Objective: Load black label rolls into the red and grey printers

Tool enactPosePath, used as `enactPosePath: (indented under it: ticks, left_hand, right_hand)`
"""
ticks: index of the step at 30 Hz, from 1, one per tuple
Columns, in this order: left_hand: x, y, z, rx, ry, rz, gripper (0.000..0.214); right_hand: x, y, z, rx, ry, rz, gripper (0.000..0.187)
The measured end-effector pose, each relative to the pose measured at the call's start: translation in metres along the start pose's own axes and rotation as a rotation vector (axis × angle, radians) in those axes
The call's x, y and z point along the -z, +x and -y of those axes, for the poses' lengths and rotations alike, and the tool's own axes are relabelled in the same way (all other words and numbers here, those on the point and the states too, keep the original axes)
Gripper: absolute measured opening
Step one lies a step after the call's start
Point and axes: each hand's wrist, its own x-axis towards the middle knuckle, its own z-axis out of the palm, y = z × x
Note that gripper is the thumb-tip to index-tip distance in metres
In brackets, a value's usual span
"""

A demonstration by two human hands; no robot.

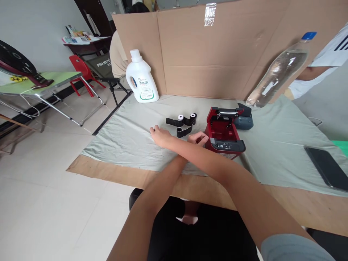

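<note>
My arms cross over the pale green cloth [127,137]. My right hand [160,136] reaches to the left and lies on the cloth with fingers loosely spread, holding nothing. Just beyond it are two black ribbon rolls [187,119] with white cores and a loose black strip [184,131]. My left hand [198,138] rests with curled fingers against the left side of a red printer [223,134]. The printer's lid is up and its bay is empty. Whether the left hand holds anything is hidden.
A grey-blue device [244,121] sits behind the printer. A white detergent jug [141,81] and a leaning clear bottle [277,72] stand by the cardboard screen [206,61]. A black phone [326,166] lies at right. One person [327,58] stands right, another [119,54] sits behind the screen.
</note>
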Motion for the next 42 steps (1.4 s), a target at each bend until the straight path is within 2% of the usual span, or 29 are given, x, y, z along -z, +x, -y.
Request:
enactPosePath:
  ticks: [2, 5, 8, 10, 12, 14, 18, 20, 23, 25, 28, 31, 33, 35, 37, 40, 42]
  left_hand:
    - [0.0, -0.001, 0.0, 0.039, 0.011, 0.024, 0.034]
    - [0.001, 0.001, 0.006, 0.06, -0.029, 0.033, 0.035]
    - [0.0, 0.006, 0.015, 0.007, -0.074, -0.048, 0.038]
    - [-0.001, 0.008, 0.017, -0.028, -0.045, -0.089, 0.044]
    - [-0.001, 0.009, 0.014, -0.067, -0.001, -0.099, 0.048]
    - [0.0, 0.008, 0.01, -0.096, 0.035, -0.092, 0.048]
    - [0.001, 0.007, 0.006, -0.119, 0.067, -0.07, 0.048]
    - [0.001, 0.007, 0.005, -0.125, 0.075, -0.058, 0.044]
    - [0.002, 0.007, 0.004, -0.117, 0.077, -0.07, 0.036]
    - [0.003, 0.006, 0.003, -0.112, 0.077, -0.093, 0.036]
    - [0.005, 0.007, 0.005, -0.098, 0.028, -0.13, 0.041]
    - [0.005, 0.009, 0.007, -0.088, -0.071, -0.215, 0.051]
    - [0.004, 0.009, 0.006, -0.095, -0.12, -0.273, 0.057]
    - [0.003, 0.008, -0.001, -0.12, -0.164, -0.297, 0.063]
    - [0.001, 0.004, -0.011, -0.169, -0.176, -0.269, 0.065]
    - [-0.001, -0.003, -0.025, -0.229, -0.067, -0.203, 0.052]
    - [-0.003, -0.005, -0.029, -0.227, 0.011, -0.206, 0.042]
  right_hand:
    - [0.01, -0.009, -0.001, 0.005, 0.008, -0.019, 0.057]
    - [0.04, -0.018, -0.016, -0.041, 0.023, -0.12, 0.058]
    - [0.074, -0.017, -0.051, -0.183, -0.041, -0.21, 0.047]
    - [0.088, -0.013, -0.08, -0.33, -0.092, -0.169, 0.046]
    - [0.092, -0.008, -0.103, -0.384, -0.111, -0.126, 0.04]
    - [0.089, -0.005, -0.115, -0.384, -0.133, -0.086, 0.035]
    - [0.08, -0.01, -0.116, -0.303, -0.176, -0.055, 0.024]
    - [0.081, -0.017, -0.115, -0.243, -0.189, -0.107, 0.023]
    - [0.086, -0.03, -0.118, -0.123, -0.159, -0.284, 0.028]
    - [0.091, -0.043, -0.121, -0.052, -0.059, -0.395, 0.032]
    - [0.097, -0.077, -0.122, -0.028, 0.242, -0.502, 0.041]
    - [0.099, -0.132, -0.12, -0.016, 0.541, -0.586, 0.038]
    - [0.095, -0.173, -0.12, 0.024, 0.652, -0.599, 0.032]
    - [0.091, -0.208, -0.122, 0.009, 0.691, -0.561, 0.028]
    - [0.087, -0.23, -0.126, -0.019, 0.672, -0.506, 0.025]
    - [0.086, -0.242, -0.131, 0.001, 0.515, -0.459, 0.02]
    - [0.089, -0.242, -0.133, 0.063, 0.359, -0.452, 0.016]
